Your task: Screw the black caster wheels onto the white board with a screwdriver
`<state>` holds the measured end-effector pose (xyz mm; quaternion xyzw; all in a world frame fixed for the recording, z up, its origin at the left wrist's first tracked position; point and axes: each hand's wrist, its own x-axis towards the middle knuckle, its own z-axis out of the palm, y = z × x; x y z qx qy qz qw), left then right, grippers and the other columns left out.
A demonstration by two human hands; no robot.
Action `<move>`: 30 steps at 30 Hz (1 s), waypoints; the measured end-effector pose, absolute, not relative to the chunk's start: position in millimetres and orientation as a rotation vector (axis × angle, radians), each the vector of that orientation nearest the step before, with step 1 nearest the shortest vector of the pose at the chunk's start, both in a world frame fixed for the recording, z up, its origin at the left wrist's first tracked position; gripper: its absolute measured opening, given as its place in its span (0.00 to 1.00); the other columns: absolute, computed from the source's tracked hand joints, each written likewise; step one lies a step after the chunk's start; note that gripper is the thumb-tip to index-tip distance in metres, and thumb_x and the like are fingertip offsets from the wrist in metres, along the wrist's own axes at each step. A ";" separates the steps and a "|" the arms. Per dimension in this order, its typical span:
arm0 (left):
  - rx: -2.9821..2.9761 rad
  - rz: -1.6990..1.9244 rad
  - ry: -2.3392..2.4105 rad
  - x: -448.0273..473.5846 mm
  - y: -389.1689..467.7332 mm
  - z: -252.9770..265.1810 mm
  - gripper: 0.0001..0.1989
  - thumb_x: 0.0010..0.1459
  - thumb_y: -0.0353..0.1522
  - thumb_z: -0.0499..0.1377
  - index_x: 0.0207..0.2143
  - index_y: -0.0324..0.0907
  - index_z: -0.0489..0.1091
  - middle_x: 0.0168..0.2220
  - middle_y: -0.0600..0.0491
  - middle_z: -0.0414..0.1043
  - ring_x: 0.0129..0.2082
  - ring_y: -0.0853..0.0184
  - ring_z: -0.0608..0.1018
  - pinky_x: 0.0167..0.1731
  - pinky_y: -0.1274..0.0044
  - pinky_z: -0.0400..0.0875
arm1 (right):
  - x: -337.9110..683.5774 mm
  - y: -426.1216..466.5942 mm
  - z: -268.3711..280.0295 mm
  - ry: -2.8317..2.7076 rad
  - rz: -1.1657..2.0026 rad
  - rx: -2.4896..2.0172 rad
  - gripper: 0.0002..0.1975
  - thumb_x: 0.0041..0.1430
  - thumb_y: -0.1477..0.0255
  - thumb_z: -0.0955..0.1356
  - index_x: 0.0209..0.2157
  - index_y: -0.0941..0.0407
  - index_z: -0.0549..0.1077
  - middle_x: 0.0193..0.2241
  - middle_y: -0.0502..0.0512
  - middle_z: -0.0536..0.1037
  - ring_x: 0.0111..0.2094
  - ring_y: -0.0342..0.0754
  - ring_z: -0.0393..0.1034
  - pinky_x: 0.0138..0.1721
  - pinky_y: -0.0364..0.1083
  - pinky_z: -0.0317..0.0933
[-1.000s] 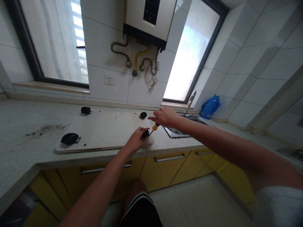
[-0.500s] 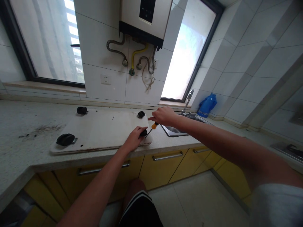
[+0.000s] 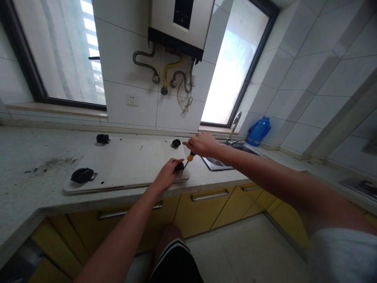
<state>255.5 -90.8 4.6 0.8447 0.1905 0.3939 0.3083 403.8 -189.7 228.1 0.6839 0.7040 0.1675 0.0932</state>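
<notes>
A white board (image 3: 126, 161) lies flat on the counter, with a black caster at each corner. My left hand (image 3: 168, 171) is closed around the near right caster (image 3: 179, 166), partly covering it. In my right hand (image 3: 202, 144) is a screwdriver (image 3: 191, 157) with a yellow and black handle. Its shaft slants down and left, and the tip meets the base of the held caster; any screw there is too small to see. The far right caster (image 3: 176, 143), the far left caster (image 3: 103, 138) and the near left caster (image 3: 82, 175) stand untouched.
A sink (image 3: 216, 164) with a tap (image 3: 235, 127) is just right of the board. Farther right stands a blue jug (image 3: 258, 131). Dark debris (image 3: 60, 162) lies on the counter at left. A water heater (image 3: 179, 27) hangs above. Yellow cabinets (image 3: 203, 210) run below.
My right hand and the screwdriver handle have shifted slightly left, and the shaft stands a little steeper. My left hand stays on the caster.
</notes>
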 end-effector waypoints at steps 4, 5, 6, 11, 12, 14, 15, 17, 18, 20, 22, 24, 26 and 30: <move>2.245 1.029 0.497 255.4 -90.2 4.2 0.33 0.62 0.23 0.61 0.69 0.47 0.74 0.60 0.46 0.75 0.57 0.55 0.81 0.64 0.62 0.75 | 407.4 -194.7 223.9 2.242 0.617 1.804 0.30 0.80 0.47 0.59 0.59 0.55 0.78 0.53 0.67 0.85 0.44 0.58 0.78 0.37 0.49 0.51; 2.250 1.030 0.494 255.4 -89.9 3.9 0.33 0.62 0.23 0.61 0.69 0.48 0.73 0.60 0.46 0.75 0.56 0.55 0.82 0.64 0.61 0.76 | 406.8 -195.6 222.9 2.269 0.649 1.742 0.30 0.80 0.48 0.58 0.62 0.55 0.75 0.54 0.67 0.84 0.44 0.57 0.78 0.36 0.48 0.50; 2.254 1.032 0.492 255.4 -89.6 3.6 0.34 0.62 0.23 0.61 0.69 0.48 0.73 0.60 0.46 0.75 0.56 0.55 0.82 0.63 0.61 0.76 | 405.2 -196.0 221.9 2.271 0.670 1.717 0.30 0.81 0.49 0.57 0.64 0.55 0.74 0.54 0.67 0.84 0.44 0.56 0.78 0.36 0.48 0.49; 2.252 1.027 0.510 255.7 -89.7 3.7 0.33 0.62 0.23 0.61 0.69 0.48 0.74 0.60 0.46 0.76 0.57 0.55 0.82 0.64 0.62 0.76 | 394.6 -189.5 219.6 2.048 0.622 1.955 0.38 0.81 0.46 0.52 0.54 0.58 0.82 0.45 0.72 0.86 0.45 0.62 0.80 0.41 0.51 0.57; 2.251 1.029 0.510 255.7 -90.2 4.2 0.32 0.63 0.23 0.61 0.68 0.47 0.74 0.60 0.46 0.76 0.57 0.55 0.81 0.64 0.62 0.75 | 394.7 -187.8 220.6 2.016 0.599 1.977 0.39 0.80 0.44 0.53 0.51 0.58 0.84 0.43 0.73 0.86 0.45 0.63 0.81 0.41 0.51 0.59; 2.253 1.040 0.506 255.6 -91.3 5.3 0.31 0.63 0.23 0.61 0.68 0.45 0.74 0.60 0.45 0.76 0.58 0.55 0.81 0.65 0.62 0.75 | 397.8 -185.9 224.0 1.991 0.548 1.964 0.40 0.76 0.40 0.57 0.48 0.59 0.85 0.42 0.74 0.86 0.45 0.65 0.82 0.41 0.52 0.61; 2.256 1.044 0.506 255.5 -91.7 5.8 0.30 0.64 0.23 0.61 0.68 0.45 0.74 0.59 0.45 0.76 0.58 0.55 0.81 0.65 0.62 0.75 | 400.1 -186.0 226.0 1.989 0.523 1.939 0.40 0.74 0.38 0.60 0.48 0.59 0.85 0.42 0.73 0.86 0.45 0.65 0.82 0.41 0.52 0.62; 2.264 1.046 0.507 255.2 -92.3 6.3 0.30 0.63 0.23 0.61 0.67 0.45 0.74 0.58 0.45 0.77 0.58 0.55 0.82 0.64 0.62 0.76 | 404.3 -188.4 229.9 2.018 0.458 1.846 0.38 0.67 0.37 0.69 0.52 0.59 0.82 0.45 0.71 0.86 0.46 0.65 0.82 0.40 0.51 0.63; 2.265 1.047 0.504 255.2 -92.4 6.3 0.30 0.63 0.23 0.61 0.67 0.46 0.74 0.59 0.45 0.77 0.57 0.55 0.82 0.63 0.62 0.76 | 405.3 -190.3 231.5 2.039 0.424 1.781 0.37 0.63 0.39 0.74 0.55 0.58 0.80 0.47 0.69 0.86 0.47 0.64 0.82 0.40 0.50 0.63; 2.261 1.048 0.494 255.1 -92.5 5.9 0.31 0.64 0.23 0.60 0.68 0.46 0.74 0.59 0.45 0.77 0.57 0.55 0.82 0.63 0.63 0.76 | 404.8 -194.1 233.5 2.064 0.387 1.674 0.36 0.58 0.49 0.81 0.59 0.56 0.78 0.52 0.66 0.85 0.49 0.62 0.82 0.40 0.48 0.64; 2.259 1.049 0.492 255.2 -92.5 5.6 0.31 0.64 0.23 0.60 0.68 0.46 0.74 0.59 0.45 0.77 0.58 0.55 0.82 0.63 0.62 0.76 | 401.6 -196.2 233.5 2.035 0.371 1.674 0.33 0.59 0.55 0.82 0.59 0.56 0.78 0.54 0.67 0.85 0.53 0.64 0.82 0.43 0.49 0.66; 2.266 1.046 0.497 255.2 -92.5 5.5 0.31 0.64 0.23 0.60 0.69 0.46 0.73 0.59 0.44 0.77 0.58 0.55 0.81 0.63 0.62 0.76 | 398.0 -195.0 232.3 1.971 0.335 1.749 0.31 0.61 0.55 0.81 0.58 0.58 0.80 0.53 0.71 0.85 0.54 0.67 0.81 0.46 0.52 0.68; 2.275 1.045 0.499 255.2 -92.4 5.6 0.31 0.64 0.23 0.60 0.69 0.45 0.73 0.59 0.44 0.77 0.58 0.54 0.81 0.63 0.61 0.76 | 396.0 -189.9 231.2 1.916 0.262 1.821 0.31 0.61 0.52 0.80 0.57 0.59 0.81 0.51 0.72 0.85 0.53 0.67 0.82 0.46 0.54 0.70; 2.287 1.056 0.506 255.7 -92.0 5.1 0.30 0.64 0.23 0.61 0.68 0.45 0.74 0.58 0.44 0.77 0.57 0.55 0.82 0.62 0.62 0.77 | 396.8 -171.2 232.5 1.817 0.019 1.894 0.28 0.60 0.50 0.79 0.47 0.61 0.84 0.35 0.63 0.86 0.36 0.57 0.82 0.39 0.52 0.72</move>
